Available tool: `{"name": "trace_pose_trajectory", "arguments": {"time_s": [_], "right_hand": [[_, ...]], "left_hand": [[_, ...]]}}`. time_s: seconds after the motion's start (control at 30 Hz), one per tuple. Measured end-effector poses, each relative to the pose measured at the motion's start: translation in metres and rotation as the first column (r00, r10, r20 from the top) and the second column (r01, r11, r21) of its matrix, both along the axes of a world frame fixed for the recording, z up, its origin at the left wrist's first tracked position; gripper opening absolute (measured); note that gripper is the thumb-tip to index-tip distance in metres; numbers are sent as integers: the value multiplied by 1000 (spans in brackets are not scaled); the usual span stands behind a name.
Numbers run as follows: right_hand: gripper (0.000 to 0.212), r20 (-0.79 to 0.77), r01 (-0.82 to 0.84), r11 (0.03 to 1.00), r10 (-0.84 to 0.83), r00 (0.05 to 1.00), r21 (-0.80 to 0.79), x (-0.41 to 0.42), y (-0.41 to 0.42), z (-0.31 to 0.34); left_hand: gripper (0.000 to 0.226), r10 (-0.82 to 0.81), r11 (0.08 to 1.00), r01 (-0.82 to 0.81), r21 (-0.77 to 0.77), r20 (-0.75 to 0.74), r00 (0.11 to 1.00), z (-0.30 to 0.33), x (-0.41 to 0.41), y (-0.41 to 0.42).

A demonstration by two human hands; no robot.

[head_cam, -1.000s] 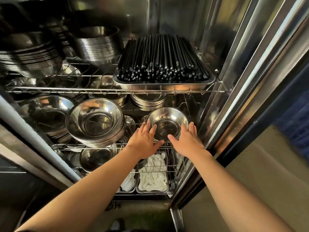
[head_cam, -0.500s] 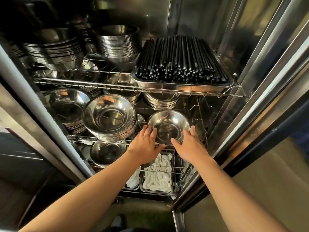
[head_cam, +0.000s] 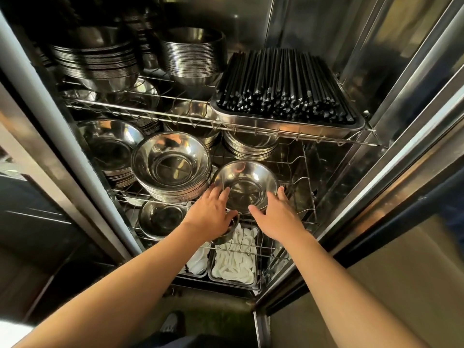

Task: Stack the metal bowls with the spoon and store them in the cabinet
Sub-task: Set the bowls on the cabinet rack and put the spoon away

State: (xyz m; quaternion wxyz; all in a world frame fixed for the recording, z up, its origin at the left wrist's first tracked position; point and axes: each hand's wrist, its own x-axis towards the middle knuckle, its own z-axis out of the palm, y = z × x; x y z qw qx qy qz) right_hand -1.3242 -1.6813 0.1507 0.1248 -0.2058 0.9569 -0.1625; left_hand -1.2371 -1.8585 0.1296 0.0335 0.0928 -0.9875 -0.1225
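Steel bowl (head_cam: 246, 187) sits at centre frame on the cabinet's middle wire shelf (head_cam: 305, 187), cupped at its near rim by a left hand (head_cam: 211, 212) and right hand (head_cam: 277, 214), fingers spread and lightly curled against its sides. No spoon is visible in it. Seating it well likely means sliding it level and clear of the bowl stack (head_cam: 173, 169) at left, below the chopstick tray (head_cam: 286, 121) at upper right.
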Motion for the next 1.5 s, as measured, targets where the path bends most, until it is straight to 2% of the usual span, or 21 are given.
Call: {"name": "trace_pose_trajectory", "arguments": {"time_s": [0.13,0.47,0.8,1.03,1.2,1.33,1.5], "right_hand": [[85,-5,-5,1000,5,1000,11,5,0,2],[81,-12,-48,998,48,999,27,16,5,-2],[72,-36,-92,993,95,995,75,13,21,3],[83,-21,-103,989,106,994,104,26,26,6],[99,-84,42,995,-34,996,87,47,23,-8],[85,-49,48,985,-40,998,166,65,24,-10],[64,-81,128,987,-121,989,92,115,39,6]], "left_hand": [[69,16,999,-15,31,-51,999,3,2,0],[59,28,998,-25,58,-48,998,8,7,-5],[69,73,997,-73,-4,36,997,6,28,-10],[76,54,997,-46,-60,139,989,-2,46,-17],[82,-14,992,41,-118,221,975,-4,57,-24],[82,-32,984,79,-160,275,961,-1,68,-28],[74,-56,991,83,-103,244,968,11,100,-23]]}}
